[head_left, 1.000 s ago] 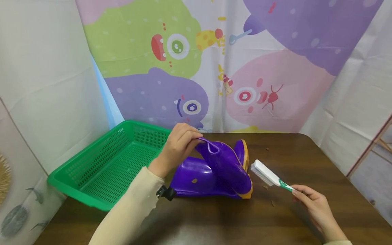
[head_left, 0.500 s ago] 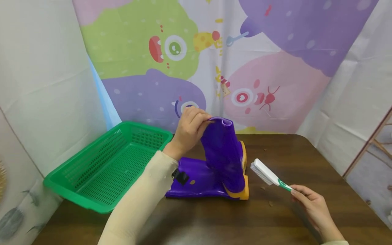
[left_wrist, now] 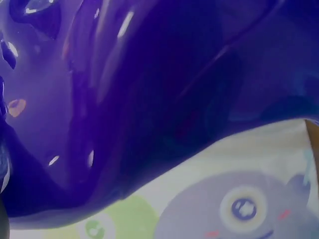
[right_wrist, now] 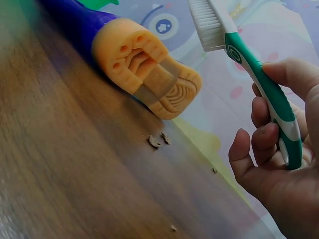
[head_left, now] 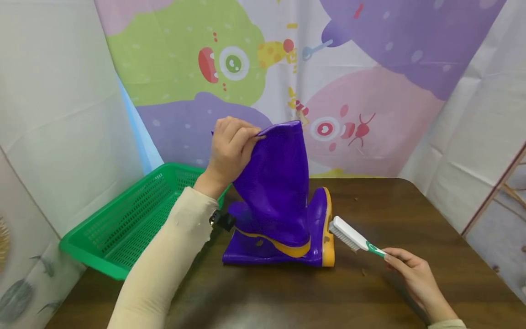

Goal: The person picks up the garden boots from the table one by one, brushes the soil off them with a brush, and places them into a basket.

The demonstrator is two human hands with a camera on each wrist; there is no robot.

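Note:
My left hand (head_left: pixel 232 148) pinches the top rim of a purple rain boot (head_left: pixel 279 178), which it holds up with the shaft upright and the toe low. Under and behind it, a second purple boot (head_left: pixel 319 228) lies on its side on the table, its yellow sole turned to the right. In the left wrist view the glossy purple boot (left_wrist: pixel 164 99) fills most of the picture. My right hand (head_left: pixel 415 276) grips the green and white handle of a scrubbing brush (head_left: pixel 353 235), bristles toward the lying boot's sole. The right wrist view shows the brush (right_wrist: pixel 264 84) apart from that yellow sole (right_wrist: pixel 149 69).
A green plastic basket (head_left: pixel 94 260) stands on the left of the brown wooden table (head_left: pixel 287 297). Small brown bits (right_wrist: pixel 154 142) lie on the wood near the sole. A cartoon-printed curtain (head_left: pixel 246 82) hangs behind the table.
My left hand has raised the upper boot from leaning over to upright and shifted it left, baring the lying boot's sole. The right hand and brush have moved slightly left.

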